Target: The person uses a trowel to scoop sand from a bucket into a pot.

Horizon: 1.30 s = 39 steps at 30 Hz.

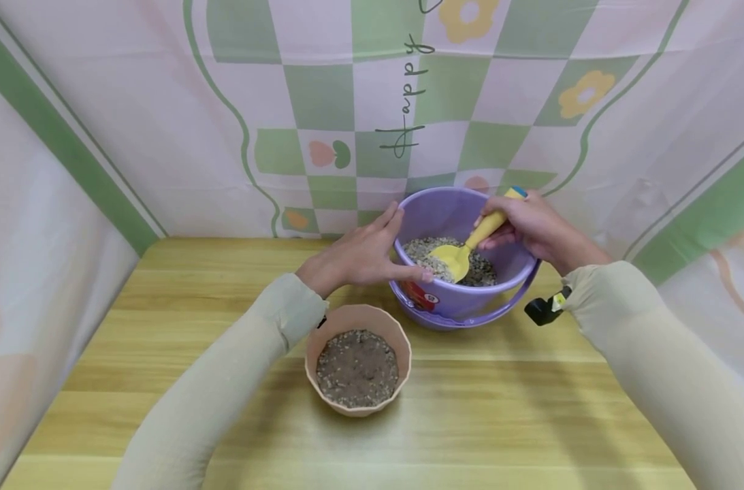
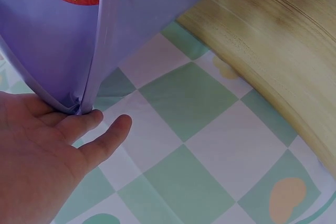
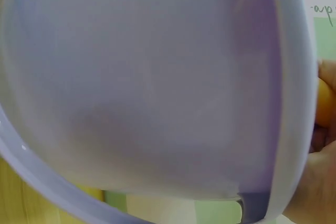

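A yellow toy shovel (image 1: 461, 262) dips into gravel (image 1: 483, 271) inside a purple bucket (image 1: 439, 214), its handle grasped by the right hand (image 1: 534, 224) at two o'clock. The left hand (image 1: 365, 253), fingers outstretched, touches the rim at nine. Toward seven, a peach bowl (image 1: 362, 317) of brown, gritty soil (image 1: 358, 371) sits on the table (image 1: 133, 354).
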Tool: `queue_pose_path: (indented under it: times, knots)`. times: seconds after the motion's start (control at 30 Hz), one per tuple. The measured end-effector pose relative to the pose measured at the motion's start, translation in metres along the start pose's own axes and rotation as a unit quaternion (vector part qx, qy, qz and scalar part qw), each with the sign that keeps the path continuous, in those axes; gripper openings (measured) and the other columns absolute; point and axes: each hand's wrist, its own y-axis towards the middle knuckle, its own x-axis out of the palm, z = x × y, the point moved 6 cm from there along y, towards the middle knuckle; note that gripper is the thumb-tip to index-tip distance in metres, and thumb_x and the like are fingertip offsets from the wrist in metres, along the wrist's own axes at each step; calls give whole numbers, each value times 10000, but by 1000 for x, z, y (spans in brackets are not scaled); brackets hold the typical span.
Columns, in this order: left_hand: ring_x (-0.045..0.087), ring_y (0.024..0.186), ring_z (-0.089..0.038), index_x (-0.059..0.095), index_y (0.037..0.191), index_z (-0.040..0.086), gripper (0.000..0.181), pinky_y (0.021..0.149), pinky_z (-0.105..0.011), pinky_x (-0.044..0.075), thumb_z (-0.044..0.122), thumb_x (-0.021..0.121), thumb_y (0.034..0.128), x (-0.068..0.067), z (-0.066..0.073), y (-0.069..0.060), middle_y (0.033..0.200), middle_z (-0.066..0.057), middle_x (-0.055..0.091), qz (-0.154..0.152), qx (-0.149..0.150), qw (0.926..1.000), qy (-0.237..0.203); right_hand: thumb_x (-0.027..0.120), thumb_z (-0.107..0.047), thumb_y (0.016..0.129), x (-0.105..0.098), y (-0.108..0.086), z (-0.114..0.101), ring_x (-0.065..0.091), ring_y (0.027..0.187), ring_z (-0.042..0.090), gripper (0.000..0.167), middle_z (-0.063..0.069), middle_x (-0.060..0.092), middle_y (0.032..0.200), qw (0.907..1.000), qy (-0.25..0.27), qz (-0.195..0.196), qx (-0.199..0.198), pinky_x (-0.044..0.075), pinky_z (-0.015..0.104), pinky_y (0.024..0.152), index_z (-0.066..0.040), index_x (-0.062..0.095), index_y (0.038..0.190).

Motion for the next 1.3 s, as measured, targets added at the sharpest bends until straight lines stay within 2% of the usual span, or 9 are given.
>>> queue_pose_path:
  times: [0.2,0.77,1.1,1.3]
  knots:
    - [444,1348,-421,17,1601,69,1281,1106,-482,375,860,552,748,1,0,-1,1661,-154,-59,0,13,10000,0,508,-16,967,0,0,1,717,583,269,257,162,721,732,9998,165,-15,63,594,325,593,-9,696,791]
    - [415,1370,-414,20,1602,72,1288,1118,-476,362,869,549,739,2,0,0,1663,-147,-45,7,34,10000,-31,503,-17,980,-2,0,2,725,616,293,270,154,720,741,9969,778,-108,57,597,344,616,-12,704,799]
    - [437,1353,-419,27,1603,75,1297,1101,-482,383,869,563,729,0,0,0,1664,-136,-61,24,14,10000,-3,515,-25,977,-4,-1,-1,727,616,287,234,147,726,763,9941,1085,-18,70,597,331,622,-13,688,821]
    - [369,1398,-423,22,1604,85,1295,1108,-494,372,876,554,728,-1,0,-1,1664,-123,-72,23,-38,10000,-10,502,-20,982,-5,0,-2,724,608,287,241,155,722,762,9923,1237,60,45,597,328,624,-7,682,822]
